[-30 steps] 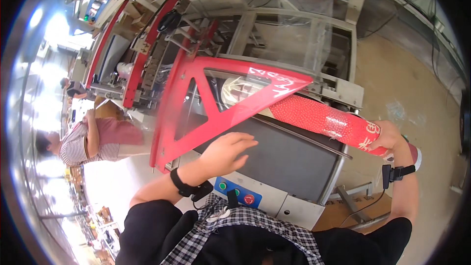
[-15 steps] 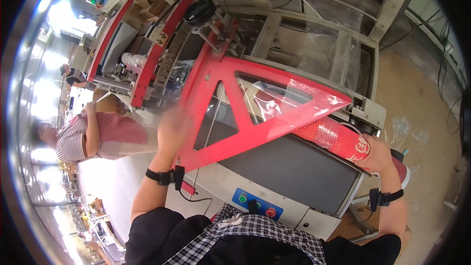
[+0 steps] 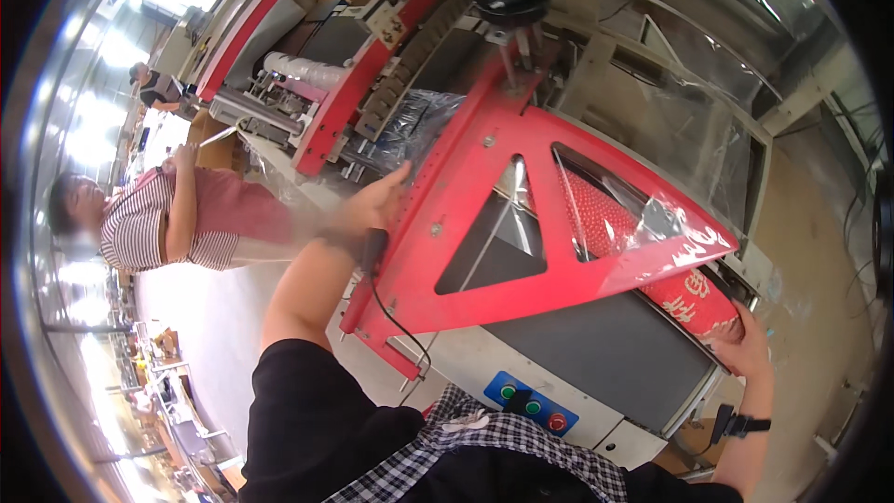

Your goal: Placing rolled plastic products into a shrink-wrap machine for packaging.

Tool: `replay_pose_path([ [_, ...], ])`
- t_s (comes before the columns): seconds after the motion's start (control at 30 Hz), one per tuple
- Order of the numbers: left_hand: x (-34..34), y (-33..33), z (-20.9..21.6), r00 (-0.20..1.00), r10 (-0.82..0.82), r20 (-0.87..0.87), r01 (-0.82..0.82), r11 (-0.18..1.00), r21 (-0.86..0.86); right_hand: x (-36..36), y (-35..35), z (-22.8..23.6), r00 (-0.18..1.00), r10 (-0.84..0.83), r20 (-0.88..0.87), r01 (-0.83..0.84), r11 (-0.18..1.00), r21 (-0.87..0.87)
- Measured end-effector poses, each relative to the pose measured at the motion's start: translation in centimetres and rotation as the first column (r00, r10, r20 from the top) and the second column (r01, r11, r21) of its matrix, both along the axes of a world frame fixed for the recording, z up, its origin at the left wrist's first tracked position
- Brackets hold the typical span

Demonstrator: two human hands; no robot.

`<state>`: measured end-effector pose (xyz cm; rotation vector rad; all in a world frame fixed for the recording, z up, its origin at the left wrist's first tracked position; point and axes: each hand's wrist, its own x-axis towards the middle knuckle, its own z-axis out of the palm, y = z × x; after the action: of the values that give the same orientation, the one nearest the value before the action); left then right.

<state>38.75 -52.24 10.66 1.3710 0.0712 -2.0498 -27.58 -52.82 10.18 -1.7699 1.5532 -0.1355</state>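
A red roll (image 3: 694,303) with pale markings and a dotted pattern lies in a trough, partly beneath a red triangular machine frame (image 3: 577,284). Around its near right end, the fingers of my right hand (image 3: 745,345) are wrapped. Clear plastic film (image 3: 666,224) lies wrinkled and shiny over the roll and the frame's right tip. At the frame's left edge is my left hand (image 3: 377,203), its fingers stretched toward a sheet of clear film (image 3: 419,126) on the machine; whether the fingertips touch that film I cannot tell. Black straps sit on both wrists.
A blue button panel (image 3: 529,403) sits on the machine's front, below a dark grey belt (image 3: 577,340). A black round knob (image 3: 512,0) rises behind the frame. At left stands a person in a striped top (image 3: 140,224); red rails and a white film roll (image 3: 303,70) lie beyond.
My left hand has moved up along the frame's left edge. My right hand stays on the roll's end, and more of its pale markings show. The view has shifted, with the machine appearing farther right.
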Motion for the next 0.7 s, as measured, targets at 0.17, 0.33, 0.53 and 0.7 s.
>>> replay_pose_path([
  [0.17,2.4,1.0,-3.6,0.969,0.189,0.157,-0.187,0.982,-0.029,-1.8,4.8,-0.6,0.911,-0.205,-0.358,0.100,0.951,-0.291],
  [0.33,3.6,2.4,-4.2,0.956,0.241,0.170,-0.236,0.971,-0.046,-2.7,5.9,-3.4,0.830,-0.548,0.104,0.557,0.826,-0.090],
  [0.53,4.3,1.5,-2.8,0.934,0.353,-0.049,-0.356,0.933,-0.046,1.3,4.7,-2.5,0.783,-0.574,0.242,0.588,0.809,0.017],
  [0.7,3.1,0.9,-4.1,0.980,0.171,0.102,-0.147,0.967,-0.209,5.3,3.5,-1.7,0.765,-0.530,0.366,0.507,0.846,0.166],
])
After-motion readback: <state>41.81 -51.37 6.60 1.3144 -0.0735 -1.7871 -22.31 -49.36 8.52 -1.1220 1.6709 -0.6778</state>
